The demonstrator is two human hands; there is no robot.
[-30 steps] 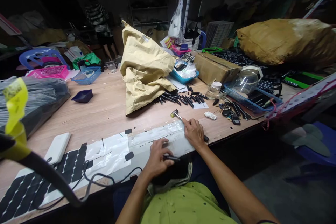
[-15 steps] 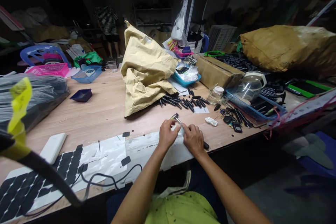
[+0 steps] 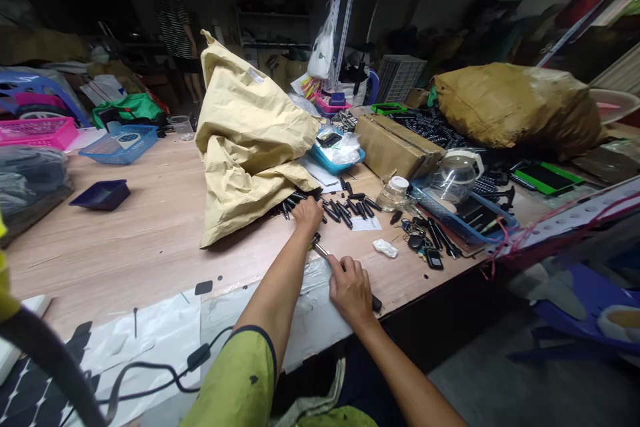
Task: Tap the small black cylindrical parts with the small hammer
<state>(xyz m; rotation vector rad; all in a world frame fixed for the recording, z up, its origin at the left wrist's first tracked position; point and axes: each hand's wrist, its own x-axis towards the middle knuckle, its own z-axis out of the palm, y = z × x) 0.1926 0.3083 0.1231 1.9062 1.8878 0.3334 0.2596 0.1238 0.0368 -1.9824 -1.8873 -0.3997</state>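
Observation:
My left hand [image 3: 307, 213] reaches to the pile beside the paper sack, its fingers curled down among slim black pen-like pieces [image 3: 344, 212]. The fingertips are hidden, so what they grip cannot be made out. My right hand [image 3: 351, 288] is closed over a small hammer [image 3: 321, 250] near the table's front edge. The hammer's dark head and silver shaft show beyond the fingers, and its black handle end sticks out behind the palm. Beneath lies a pale sheet [image 3: 315, 300]. A crumpled white tissue [image 3: 385, 248] is right of my right hand.
A large tan paper sack [image 3: 245, 147] stands left of the pieces. To the right are a lidded jar [image 3: 394, 193], keys and fobs [image 3: 417, 240], a blue basket [image 3: 467, 220] and a cardboard box [image 3: 395, 143]. A black cable [image 3: 150, 365] crosses the front left. Someone stands far back.
My left hand has left the hammer's head end and moved forward to the black pieces. My right hand stays on the hammer. The view has swung to the right.

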